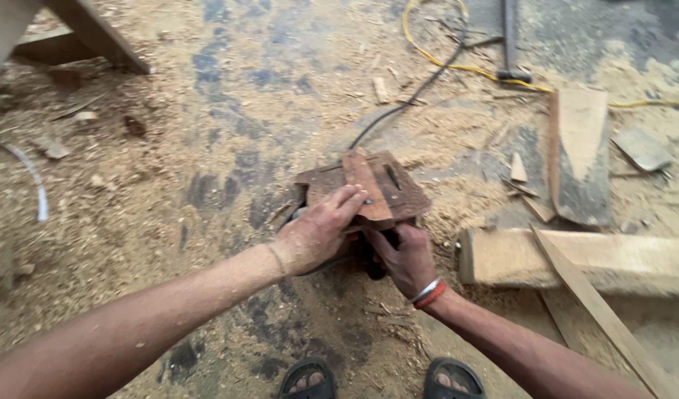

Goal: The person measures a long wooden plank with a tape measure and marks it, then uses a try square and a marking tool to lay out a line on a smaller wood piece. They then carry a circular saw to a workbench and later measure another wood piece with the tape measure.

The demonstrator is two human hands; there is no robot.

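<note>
Pressing down flat, the fingers point(348, 201) of the left hand point(321, 233) are laid on the rusty metal plate point(369, 188) of a power tool point(354, 244). The right hand point(407, 258) is closed around the dark body under the plate. The tool is held upside down, low over the floor point(206, 148), which is covered in sawdust, just above two sandals point(380, 378). The plate's long side is pointed up and to the right in the picture, and a black cord point(406, 103) is seen running away from it. No cut is seen being made; the plate is only being handled, so the work looks early. A wood beam point(576, 258) is seen near the right.
</note>
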